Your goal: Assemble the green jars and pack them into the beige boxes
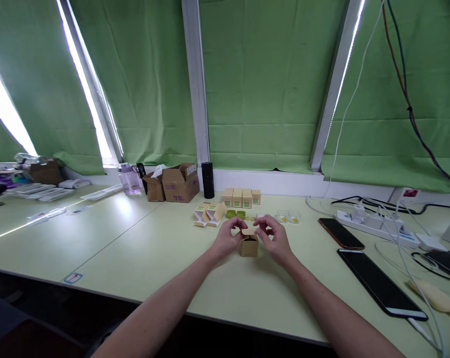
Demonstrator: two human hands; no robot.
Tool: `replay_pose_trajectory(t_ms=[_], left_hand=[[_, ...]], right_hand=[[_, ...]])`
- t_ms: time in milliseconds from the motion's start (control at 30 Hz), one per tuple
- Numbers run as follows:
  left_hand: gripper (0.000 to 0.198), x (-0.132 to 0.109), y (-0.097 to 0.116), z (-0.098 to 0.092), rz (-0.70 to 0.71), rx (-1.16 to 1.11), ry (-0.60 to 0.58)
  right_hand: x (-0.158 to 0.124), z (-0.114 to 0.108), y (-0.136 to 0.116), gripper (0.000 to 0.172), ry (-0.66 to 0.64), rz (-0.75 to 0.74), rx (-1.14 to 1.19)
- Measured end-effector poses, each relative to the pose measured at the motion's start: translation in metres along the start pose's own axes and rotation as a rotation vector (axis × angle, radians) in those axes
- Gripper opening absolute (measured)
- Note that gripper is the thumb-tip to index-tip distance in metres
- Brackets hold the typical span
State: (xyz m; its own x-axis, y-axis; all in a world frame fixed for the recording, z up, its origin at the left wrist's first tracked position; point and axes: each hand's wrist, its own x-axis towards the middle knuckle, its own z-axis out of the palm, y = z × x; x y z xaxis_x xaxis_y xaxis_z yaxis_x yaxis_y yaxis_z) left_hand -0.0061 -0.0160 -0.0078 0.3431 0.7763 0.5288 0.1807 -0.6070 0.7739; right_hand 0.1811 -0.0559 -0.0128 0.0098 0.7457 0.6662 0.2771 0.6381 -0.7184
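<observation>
A small brown cardboard box [250, 246] stands upright on the table in front of me, its top flap partly raised. My left hand [228, 238] pinches the left end of that flap. On the other side, my right hand [273, 237] has its fingers curled at the flap's right end. Just beyond my hands lie two green pieces [236, 214] and some tiny items partly hidden by my fingers. Two open boxes [210, 214] lie on their sides to the left. Clear plastic pieces with yellow centres [287, 217] sit to the right.
Several closed small boxes [242, 197] stand in a row at the back. A black cylinder [207, 180], a larger carton [180, 183] and a purple bottle [129, 179] are farther left. Phones [381, 282], a power strip [377, 228] and loose cables occupy the right side.
</observation>
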Motion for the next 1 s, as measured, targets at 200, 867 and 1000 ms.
replay_pose_trajectory(t_ms=[200,867,1000], left_hand=[[0.013,0.0,-0.001,-0.005,0.065,0.027,0.005],[0.005,-0.006,0.014,-0.022,0.416,0.393,-0.073],[0.004,-0.007,0.014,-0.021,0.397,0.397,-0.092]], right_hand=[[-0.002,-0.001,0.002,0.005,-0.026,-0.091,-0.129],[-0.003,-0.008,-0.002,0.012,-0.128,-0.297,-0.422],[-0.004,-0.008,0.002,0.013,-0.145,-0.292,-0.423]])
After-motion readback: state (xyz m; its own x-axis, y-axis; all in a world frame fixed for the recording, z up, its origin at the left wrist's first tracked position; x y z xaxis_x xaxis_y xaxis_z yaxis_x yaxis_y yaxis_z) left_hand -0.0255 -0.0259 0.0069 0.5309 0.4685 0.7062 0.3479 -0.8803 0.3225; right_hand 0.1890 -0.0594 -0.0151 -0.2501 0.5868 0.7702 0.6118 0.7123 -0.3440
